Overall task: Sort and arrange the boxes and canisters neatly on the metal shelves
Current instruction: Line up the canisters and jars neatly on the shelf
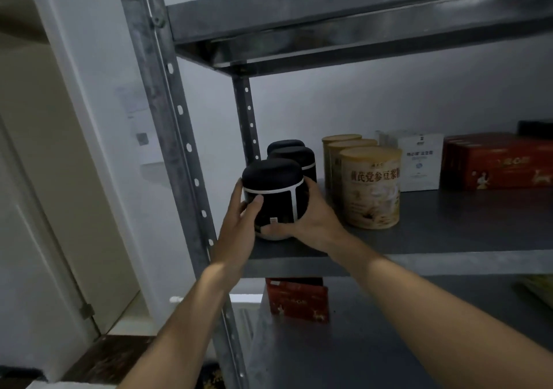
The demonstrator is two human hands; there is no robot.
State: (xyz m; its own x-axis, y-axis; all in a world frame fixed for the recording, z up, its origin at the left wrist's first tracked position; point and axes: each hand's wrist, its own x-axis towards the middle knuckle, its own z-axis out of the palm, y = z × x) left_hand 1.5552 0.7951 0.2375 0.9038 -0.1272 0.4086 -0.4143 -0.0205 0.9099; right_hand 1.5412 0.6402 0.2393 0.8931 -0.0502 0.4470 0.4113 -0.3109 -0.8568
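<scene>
A black canister [273, 192] with a white band stands at the front left corner of the middle metal shelf [449, 227]. My left hand [241, 224] grips its left side, thumb on the front. My right hand [311, 221] grips its right side and base. Two more black canisters [299, 156] stand in a row behind it. To the right, three tan canisters [371, 186] line up front to back. Further right are a white box [420, 161] and red boxes [496, 161].
The perforated metal upright [179, 119] runs just left of my left hand. An upper shelf [359, 20] hangs overhead. On the lower shelf [389, 343] stands a red box [297, 300]. A white wall and door frame lie to the left.
</scene>
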